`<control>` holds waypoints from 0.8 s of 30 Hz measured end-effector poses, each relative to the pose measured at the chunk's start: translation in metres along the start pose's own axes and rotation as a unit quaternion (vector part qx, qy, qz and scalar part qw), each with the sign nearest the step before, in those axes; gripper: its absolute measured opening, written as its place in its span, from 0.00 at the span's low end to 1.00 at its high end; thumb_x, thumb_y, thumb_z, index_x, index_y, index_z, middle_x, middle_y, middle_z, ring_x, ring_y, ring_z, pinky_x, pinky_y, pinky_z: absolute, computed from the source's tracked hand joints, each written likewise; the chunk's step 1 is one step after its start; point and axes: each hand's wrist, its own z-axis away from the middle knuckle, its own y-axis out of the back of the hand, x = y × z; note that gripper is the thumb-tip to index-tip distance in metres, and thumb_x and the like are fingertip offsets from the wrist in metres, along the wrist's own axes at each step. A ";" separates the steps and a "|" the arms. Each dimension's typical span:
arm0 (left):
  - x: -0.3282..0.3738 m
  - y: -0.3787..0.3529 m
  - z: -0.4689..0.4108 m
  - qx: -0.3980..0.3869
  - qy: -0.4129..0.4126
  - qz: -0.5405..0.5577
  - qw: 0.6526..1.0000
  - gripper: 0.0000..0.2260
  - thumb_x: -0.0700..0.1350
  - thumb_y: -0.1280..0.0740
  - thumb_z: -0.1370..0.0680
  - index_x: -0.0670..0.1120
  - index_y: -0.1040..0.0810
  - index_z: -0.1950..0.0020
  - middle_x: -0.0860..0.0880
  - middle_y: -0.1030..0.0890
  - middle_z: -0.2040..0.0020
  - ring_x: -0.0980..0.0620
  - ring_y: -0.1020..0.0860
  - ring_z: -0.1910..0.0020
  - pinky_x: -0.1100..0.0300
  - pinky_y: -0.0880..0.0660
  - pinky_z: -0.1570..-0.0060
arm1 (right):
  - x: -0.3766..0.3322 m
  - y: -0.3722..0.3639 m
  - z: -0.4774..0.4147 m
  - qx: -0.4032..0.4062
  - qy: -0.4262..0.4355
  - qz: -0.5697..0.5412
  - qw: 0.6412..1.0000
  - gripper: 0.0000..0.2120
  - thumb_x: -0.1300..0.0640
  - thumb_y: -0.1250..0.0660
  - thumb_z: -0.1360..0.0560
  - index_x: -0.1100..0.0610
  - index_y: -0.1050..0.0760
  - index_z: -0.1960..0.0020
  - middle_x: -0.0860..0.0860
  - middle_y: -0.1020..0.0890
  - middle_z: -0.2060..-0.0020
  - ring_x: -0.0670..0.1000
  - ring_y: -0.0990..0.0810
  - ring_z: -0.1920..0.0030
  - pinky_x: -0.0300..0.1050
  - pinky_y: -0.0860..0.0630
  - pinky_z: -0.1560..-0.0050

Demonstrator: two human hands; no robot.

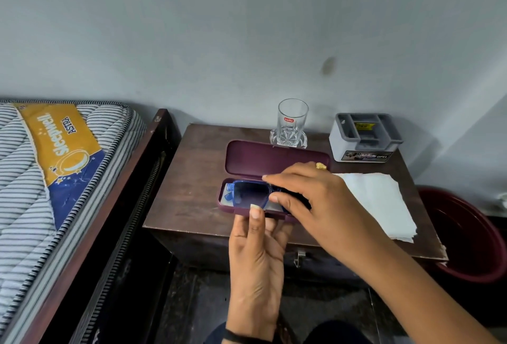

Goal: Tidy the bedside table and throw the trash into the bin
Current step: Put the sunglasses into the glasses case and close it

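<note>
A maroon glasses case point(274, 158) lies open on the dark wooden bedside table point(192, 179), its lid tipped back toward the wall. Blue-framed sunglasses point(251, 193) rest in the case's lower half. My right hand point(310, 198) covers the right part of the sunglasses, fingers pinching them. My left hand point(256, 258) supports the case's front edge from below, thumb on its rim. A white tissue point(381, 201) lies flat on the table's right side. A dark red bin point(466, 234) stands on the floor to the right of the table.
A clear drinking glass point(292, 121) stands on a glass coaster near the wall. A grey organiser box point(365, 138) sits at the back right corner. A bed with a striped mattress point(55, 179) borders the table on the left.
</note>
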 end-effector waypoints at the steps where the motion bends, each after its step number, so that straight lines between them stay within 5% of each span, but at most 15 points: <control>1: -0.001 0.001 0.000 -0.003 0.002 0.000 1.000 0.20 0.49 0.35 0.30 0.45 0.25 0.40 0.47 0.17 0.48 0.54 0.18 0.52 0.56 0.21 0.54 | 0.000 -0.001 0.001 0.002 0.003 0.006 1.000 0.17 0.50 0.38 0.26 0.52 0.21 0.40 0.45 0.20 0.53 0.45 0.25 0.52 0.36 0.29 0.50; 5: -0.001 0.001 0.000 -0.009 0.005 0.003 1.000 0.16 0.47 0.37 0.27 0.45 0.24 0.41 0.48 0.16 0.53 0.54 0.18 0.56 0.56 0.20 0.54 | 0.000 -0.003 0.005 0.043 0.027 0.022 0.998 0.19 0.48 0.41 0.24 0.55 0.22 0.38 0.47 0.20 0.51 0.47 0.24 0.50 0.38 0.29 0.47; 8: 0.001 0.002 -0.001 -0.002 0.005 0.006 1.000 0.14 0.46 0.38 0.27 0.46 0.24 0.44 0.48 0.15 0.56 0.53 0.17 0.56 0.56 0.20 0.56 | 0.001 0.010 0.005 0.190 0.029 0.006 0.981 0.13 0.54 0.35 0.23 0.57 0.21 0.41 0.48 0.21 0.51 0.44 0.25 0.49 0.29 0.32 0.45; 10: 0.000 0.004 -0.002 -0.005 0.005 0.007 1.000 0.16 0.48 0.37 0.29 0.47 0.24 0.43 0.50 0.15 0.55 0.54 0.17 0.57 0.56 0.20 0.55 | 0.010 0.025 0.002 0.259 -0.052 -0.031 0.964 0.14 0.49 0.36 0.23 0.52 0.23 0.41 0.46 0.23 0.48 0.41 0.25 0.48 0.26 0.34 0.45; 12: 0.000 0.004 -0.001 -0.008 0.007 0.016 1.000 0.17 0.48 0.36 0.30 0.47 0.25 0.42 0.52 0.15 0.57 0.57 0.18 0.62 0.55 0.19 0.54 | 0.021 0.034 -0.003 0.151 -0.188 -0.173 0.955 0.20 0.36 0.43 0.25 0.44 0.25 0.40 0.42 0.23 0.41 0.39 0.26 0.42 0.31 0.33 0.38; 13: -0.001 0.004 -0.001 -0.008 0.010 0.019 1.000 0.18 0.48 0.35 0.31 0.47 0.25 0.42 0.52 0.15 0.57 0.57 0.18 0.62 0.55 0.19 0.54 | 0.025 0.035 -0.004 0.067 -0.238 -0.247 0.937 0.24 0.31 0.48 0.26 0.41 0.25 0.40 0.43 0.23 0.39 0.42 0.26 0.39 0.41 0.32 0.33; 15: 0.000 0.004 0.000 -0.012 0.011 0.018 1.000 0.20 0.50 0.33 0.32 0.47 0.25 0.41 0.51 0.15 0.54 0.56 0.17 0.60 0.54 0.20 0.53 | 0.030 0.033 -0.002 -0.022 -0.288 -0.345 0.893 0.27 0.29 0.50 0.27 0.41 0.24 0.40 0.48 0.19 0.42 0.48 0.21 0.43 0.56 0.26 0.38; 19: 0.000 0.006 -0.001 -0.006 0.011 0.031 0.999 0.21 0.49 0.33 0.32 0.47 0.25 0.40 0.50 0.15 0.55 0.57 0.17 0.61 0.57 0.20 0.57 | 0.024 0.033 0.004 -0.014 -0.278 -0.444 0.852 0.19 0.43 0.41 0.25 0.52 0.21 0.43 0.54 0.16 0.48 0.54 0.18 0.53 0.54 0.20 0.53; 24: 0.000 0.008 -0.003 0.010 0.008 0.049 0.999 0.22 0.51 0.26 0.37 0.48 0.22 0.44 0.51 0.16 0.60 0.58 0.19 0.66 0.59 0.20 0.61 | 0.024 0.030 0.018 -0.029 -0.212 -0.454 0.865 0.16 0.47 0.34 0.29 0.50 0.19 0.43 0.50 0.16 0.47 0.49 0.19 0.43 0.50 0.23 0.42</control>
